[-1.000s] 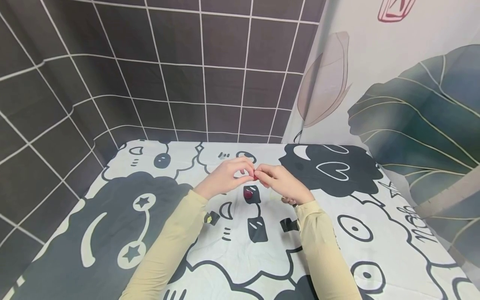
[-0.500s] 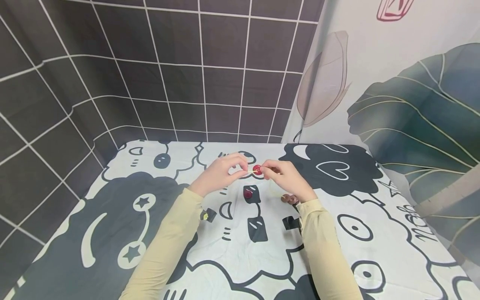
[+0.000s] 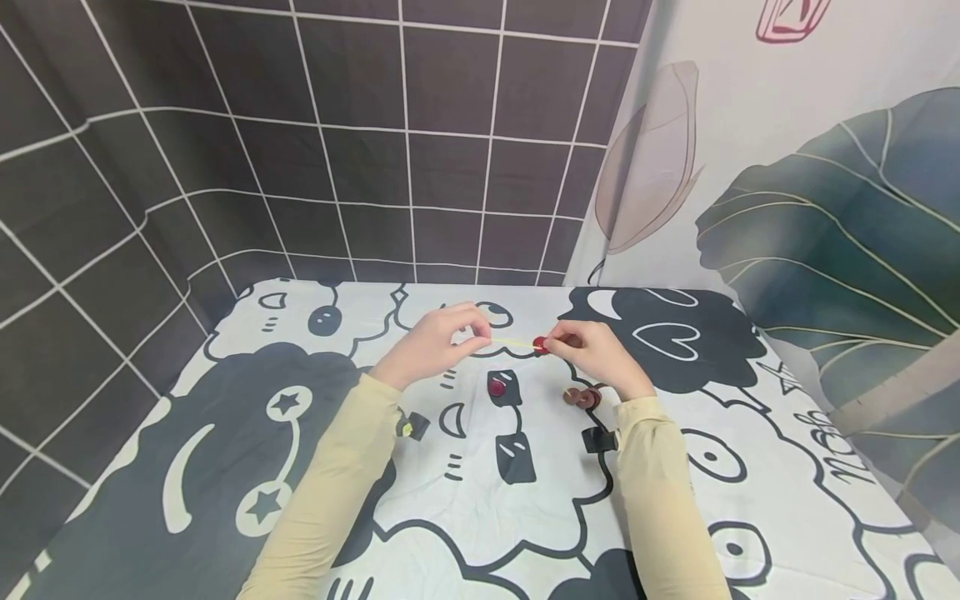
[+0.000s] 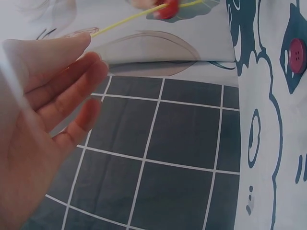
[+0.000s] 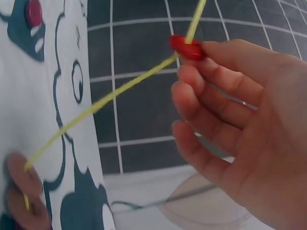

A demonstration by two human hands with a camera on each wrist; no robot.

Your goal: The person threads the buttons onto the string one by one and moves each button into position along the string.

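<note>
My left hand pinches a yellow string between thumb and fingertips. Facing it, my right hand grips the edge of a red button, which the string passes through. Between both hands the string runs nearly straight in the head view. From the red button it slopes down to several brown buttons at the tablecloth, below my right hand; the right wrist view shows it threaded through them. A loose dark red button with small holes lies on the cloth, below and between the hands.
A white tablecloth with black cartoon drawings covers the table. Behind it hangs a dark cloth with a white grid, and at the right a pale curtain with leaf prints. Small black pieces sit beside both cuffs.
The hands, first together around the red button, have drawn apart. My right hand has moved right with the button along the string, exposing a longer stretch of string between them.
</note>
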